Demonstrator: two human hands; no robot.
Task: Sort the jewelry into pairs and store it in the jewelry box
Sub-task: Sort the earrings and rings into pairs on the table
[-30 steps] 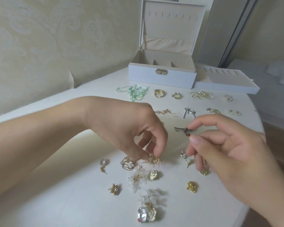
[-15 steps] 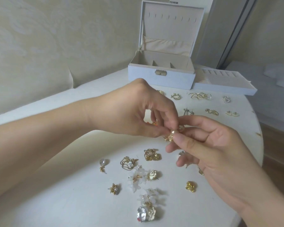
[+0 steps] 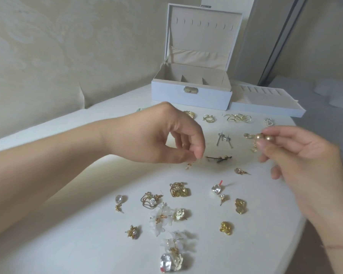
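**Pearl pair in hand, box waiting**

My right hand (image 3: 297, 155) pinches a pair of gold-pearl earrings (image 3: 263, 137) between thumb and fingertips, held above the table (image 3: 67, 234) at about 2 o'clock from the loose spread. My left hand (image 3: 166, 139) hovers low near centre, fingers curled down with the tips close together; a tiny gold piece (image 3: 189, 165) lies just beneath them, but I cannot tell whether I am gripping it.

The open jewelry box (image 3: 191, 95) stands at 12 o'clock, its removed tray (image 3: 265, 107) touching its side at 1 o'clock. Sorted pairs lie in rows just before the box; unsorted pieces lie scattered toward 6 o'clock.

Handling, as I judge it: these earrings are very light, smooth and round, apt to roll or slip. Best to take them by the posts or just behind the beads. The white petal earrings (image 3: 159, 216) look frail; lift them by the metal core.

No brand, label or writing readable anywhere.
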